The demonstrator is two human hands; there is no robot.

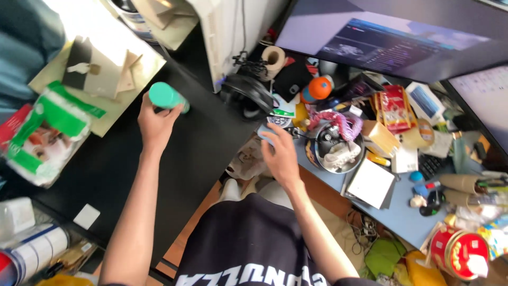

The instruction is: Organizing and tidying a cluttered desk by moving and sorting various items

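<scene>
Left grip: left hand (154, 123) closed around one green bottle (167, 97), upright on the black desk (174, 169).
Right grip: right hand (279, 153) open, fingers spread flat on the blue desk (402, 214) edge (holding nothing).
Bottle place: left of the headphones (246, 94), well apart from the metal bowl (338, 148).
Handling: keep the bottle upright; grasp low on the body, judged steadier.
Count: one bottle, one bowl, two hands, two monitors.
</scene>
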